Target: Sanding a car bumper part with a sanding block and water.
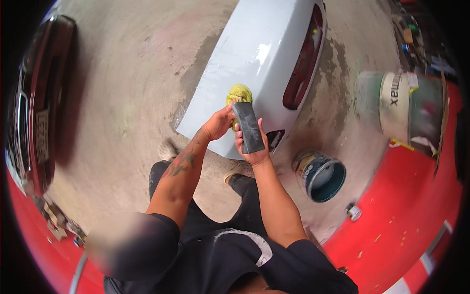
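My right hand (255, 152) grips a long dark grey sanding block (248, 128) from below, its thumb along one side and fingers along the other. At the block's upper left edge, my left hand (219, 122) is closed with its fingertips pinched against it. Just beyond the block, a crumpled yellow cloth (240, 92) lies on a pale, wet, glossy car body panel (254, 49). That panel, with a dark red light (304, 61) along its right side, stretches away beneath both hands. Part of the cloth is hidden behind the block and my left fingers.
A blue-green bucket (325, 179) stands right of the panel's near end, with a small can (353, 211) beyond it. A large drum (409, 105) stands farther right. A dark red car (41, 108) is at far left. Wet patches mark the concrete floor (127, 83).
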`<state>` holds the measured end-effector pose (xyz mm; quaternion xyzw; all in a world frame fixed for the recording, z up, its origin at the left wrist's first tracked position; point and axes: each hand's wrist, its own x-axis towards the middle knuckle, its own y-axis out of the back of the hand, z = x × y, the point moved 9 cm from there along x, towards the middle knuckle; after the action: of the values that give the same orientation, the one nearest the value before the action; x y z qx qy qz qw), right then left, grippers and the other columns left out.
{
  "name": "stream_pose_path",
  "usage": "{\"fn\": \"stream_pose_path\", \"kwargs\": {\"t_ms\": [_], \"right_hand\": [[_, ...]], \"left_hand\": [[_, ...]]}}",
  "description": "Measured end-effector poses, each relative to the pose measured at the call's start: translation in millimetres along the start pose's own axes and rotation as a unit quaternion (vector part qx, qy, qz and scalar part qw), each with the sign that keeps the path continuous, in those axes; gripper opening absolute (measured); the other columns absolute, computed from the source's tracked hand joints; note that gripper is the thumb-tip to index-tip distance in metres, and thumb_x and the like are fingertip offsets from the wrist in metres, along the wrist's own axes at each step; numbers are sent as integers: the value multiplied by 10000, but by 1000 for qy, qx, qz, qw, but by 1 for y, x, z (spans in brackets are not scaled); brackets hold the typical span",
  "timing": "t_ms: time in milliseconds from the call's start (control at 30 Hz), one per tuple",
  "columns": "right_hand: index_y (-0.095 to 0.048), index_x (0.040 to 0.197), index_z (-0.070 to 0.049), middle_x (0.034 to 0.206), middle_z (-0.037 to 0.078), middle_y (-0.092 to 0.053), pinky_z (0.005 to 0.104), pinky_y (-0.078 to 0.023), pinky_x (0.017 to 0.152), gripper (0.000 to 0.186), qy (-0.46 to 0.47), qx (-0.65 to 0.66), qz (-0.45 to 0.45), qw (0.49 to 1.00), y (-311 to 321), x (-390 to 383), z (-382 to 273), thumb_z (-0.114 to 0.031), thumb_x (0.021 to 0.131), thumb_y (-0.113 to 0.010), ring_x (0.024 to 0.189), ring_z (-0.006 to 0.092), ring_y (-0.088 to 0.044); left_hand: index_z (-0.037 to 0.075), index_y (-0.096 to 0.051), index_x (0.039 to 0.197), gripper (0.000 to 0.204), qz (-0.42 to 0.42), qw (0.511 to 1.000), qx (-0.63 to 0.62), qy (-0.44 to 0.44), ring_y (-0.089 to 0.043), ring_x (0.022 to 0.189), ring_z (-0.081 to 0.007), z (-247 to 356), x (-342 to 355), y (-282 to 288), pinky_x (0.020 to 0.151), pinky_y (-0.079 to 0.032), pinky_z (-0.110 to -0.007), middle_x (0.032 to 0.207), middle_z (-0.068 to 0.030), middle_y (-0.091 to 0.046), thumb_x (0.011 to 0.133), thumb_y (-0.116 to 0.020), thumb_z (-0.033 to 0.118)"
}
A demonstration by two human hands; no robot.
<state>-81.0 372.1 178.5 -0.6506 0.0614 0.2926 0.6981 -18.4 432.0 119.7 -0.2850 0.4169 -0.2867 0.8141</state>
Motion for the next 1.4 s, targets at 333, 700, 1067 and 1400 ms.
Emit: {"fn": "stream_pose_path", "kwargs": {"t_ms": [333, 700, 1067, 1400], "right_hand": [[-598, 1243, -38, 1083, 136, -653, 337, -554, 720, 508, 128, 59, 64, 988, 28, 30, 49, -490, 1024, -526, 917, 227, -646], [-626, 1347, -232, 1548, 124, -370, 620, -214, 1166, 541, 243, -949, 197, -29, -38, 60, -10, -410, 848, -737, 1440, 408, -287], [-726, 1031, -141, 1422, 107, -554, 595, -363, 1078, 405, 292, -920, 224, -132, -57, 112, -79, -367, 715, -839, 1294, 405, -477], [-699, 988, -178, 1137, 48, -648, 466, -443, 926, 278, 363, -900, 205, -127, -41, 71, -45, -221, 726, -780, 1091, 301, -553]], "left_hand": [[-4, -570, 1324, 638, -212, 970, -46, 109, -593, 1020, -211, -1, -5, 20, 1022, -438, -368, 1172, -72, -646, 903, -663, 467], [23, -467, 1442, 838, -172, 967, -187, 15, -493, 1340, -344, 14, 7, 79, 1107, -408, -529, 1477, -174, -493, 812, -708, 521], [80, -522, 1324, 533, 161, 802, 537, -205, -654, 1062, -365, 45, 3, 155, 923, -529, -416, 1129, -231, -658, 867, -732, 258], [109, -561, 1400, 566, 163, 662, 621, -388, -545, 1152, -424, 20, 25, 136, 974, -451, -485, 1292, -265, -541, 864, -727, 186]]}}
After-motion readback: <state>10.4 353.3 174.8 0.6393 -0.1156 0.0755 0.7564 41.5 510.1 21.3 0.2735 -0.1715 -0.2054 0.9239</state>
